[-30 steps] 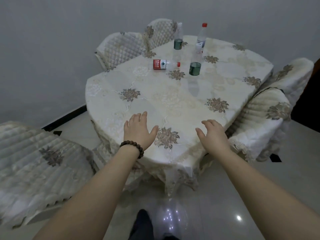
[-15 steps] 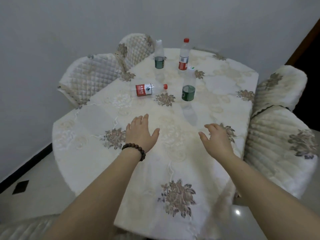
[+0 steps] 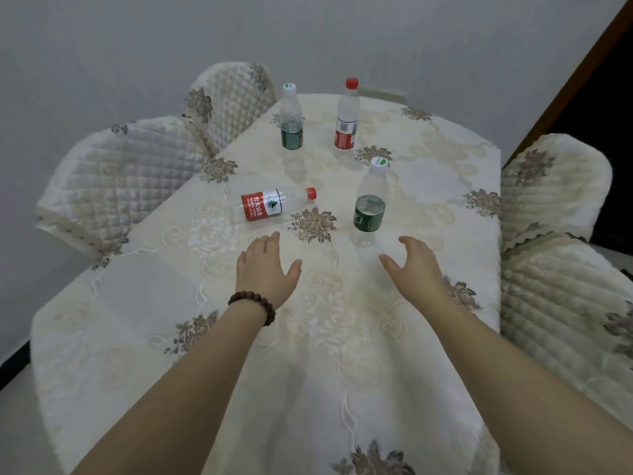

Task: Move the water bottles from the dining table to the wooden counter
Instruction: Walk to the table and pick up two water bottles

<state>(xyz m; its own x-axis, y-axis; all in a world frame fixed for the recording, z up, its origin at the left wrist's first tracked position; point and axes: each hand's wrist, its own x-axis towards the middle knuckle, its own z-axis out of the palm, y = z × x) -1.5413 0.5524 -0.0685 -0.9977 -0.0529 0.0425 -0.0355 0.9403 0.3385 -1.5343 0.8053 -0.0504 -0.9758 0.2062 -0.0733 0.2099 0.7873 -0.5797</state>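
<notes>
Several clear water bottles are on the dining table [image 3: 428, 207], which has a cream flowered cloth. A red-label bottle [image 3: 270, 207] lies on its side. Right of it a green-label bottle [image 3: 370, 204] stands upright. Farther back stand another green-label bottle [image 3: 292, 118] and a red-cap bottle [image 3: 346, 120]. My left hand [image 3: 267, 272], with a bead bracelet on the wrist, hovers open just below the lying bottle. My right hand [image 3: 414, 265] is open, fingers curved, close to the near green-label bottle's base on its right. Neither hand touches a bottle.
Quilted chairs stand round the table: two at the back left [image 3: 113, 180] [image 3: 229, 97] and two on the right [image 3: 555, 186] [image 3: 575, 320]. A grey wall is behind. A dark doorway with a wooden frame [image 3: 582, 80] is at the upper right.
I have come closer to the table, and both hands have reached forward over it toward the nearest two bottles. The bottles have not moved.
</notes>
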